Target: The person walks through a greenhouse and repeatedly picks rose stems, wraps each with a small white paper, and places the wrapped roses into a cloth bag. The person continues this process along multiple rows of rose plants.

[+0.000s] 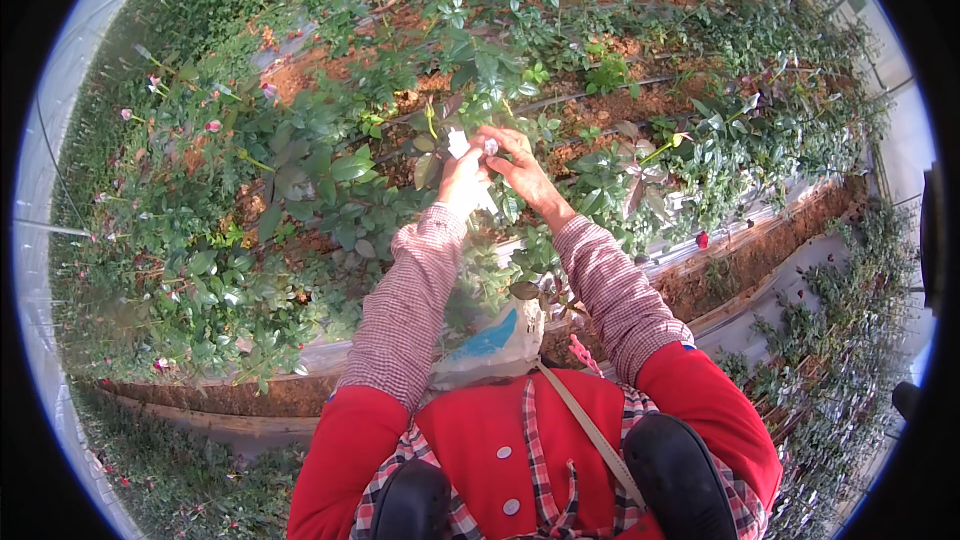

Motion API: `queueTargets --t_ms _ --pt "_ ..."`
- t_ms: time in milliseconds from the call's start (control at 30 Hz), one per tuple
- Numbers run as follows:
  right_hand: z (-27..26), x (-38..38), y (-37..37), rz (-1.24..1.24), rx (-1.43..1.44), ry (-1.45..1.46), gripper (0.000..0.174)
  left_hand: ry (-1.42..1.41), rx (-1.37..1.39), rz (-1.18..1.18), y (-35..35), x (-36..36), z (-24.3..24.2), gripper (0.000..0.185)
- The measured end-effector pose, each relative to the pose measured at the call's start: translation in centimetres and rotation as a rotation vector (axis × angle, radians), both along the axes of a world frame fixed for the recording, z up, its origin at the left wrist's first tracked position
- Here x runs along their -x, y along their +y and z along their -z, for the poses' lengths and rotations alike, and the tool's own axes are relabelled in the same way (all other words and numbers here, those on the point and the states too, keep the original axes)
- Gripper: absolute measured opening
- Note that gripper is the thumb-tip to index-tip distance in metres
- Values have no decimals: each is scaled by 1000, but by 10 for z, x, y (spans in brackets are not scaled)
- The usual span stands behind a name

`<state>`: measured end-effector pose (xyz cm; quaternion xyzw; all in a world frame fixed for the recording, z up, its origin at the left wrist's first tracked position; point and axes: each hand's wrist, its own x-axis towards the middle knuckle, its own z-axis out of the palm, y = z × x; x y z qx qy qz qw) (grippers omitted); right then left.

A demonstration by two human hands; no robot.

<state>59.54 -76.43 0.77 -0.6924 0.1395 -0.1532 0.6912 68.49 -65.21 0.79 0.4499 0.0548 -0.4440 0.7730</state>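
Both my hands meet over a bed of rose bushes, in front of my chest. My left hand (463, 178) grips a small white piece of material (457, 143), perhaps a bud sleeve; bright sunlight washes out the detail. At its fingertips, a pale rounded thing (491, 146), possibly a covered rose bud, sits between my two hands. The thumb and fingers of my right hand (528, 174) curl around that pale thing and touch it. Just left of my hands stands a slender green bud (430, 118) on its stem.
A white and blue bag (491, 341) hangs at my waist from a strap (592, 431). Rose buds, some in pale sleeves (750, 103), rise among the leaves. Black irrigation tubes (577, 96) cross the brown soil. A soil trench (757, 270) runs beside the bed. Plastic greenhouse walls curve around.
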Motion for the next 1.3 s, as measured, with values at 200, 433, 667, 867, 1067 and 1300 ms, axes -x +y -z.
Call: queueTargets --t_ms 200,433,667,867,1067,1300 --pt "10 -6 20 -45 199 -95 30 -286 -218 -145 14 12 0 17" --pt "12 -8 20 124 639 -44 29 -614 -177 -247 28 29 -18 28" --pt "6 -4 44 186 472 -114 35 -785 -295 -101 27 -4 -17 22" --pt "11 -8 38 225 561 96 27 -651 -328 -139 45 17 -29 20" --pt "-37 10 48 420 735 -80 76 -302 -153 109 91 48 -56 16" --pt "-103 55 100 -205 338 -148 28 -350 -68 228 152 90 -81 12"
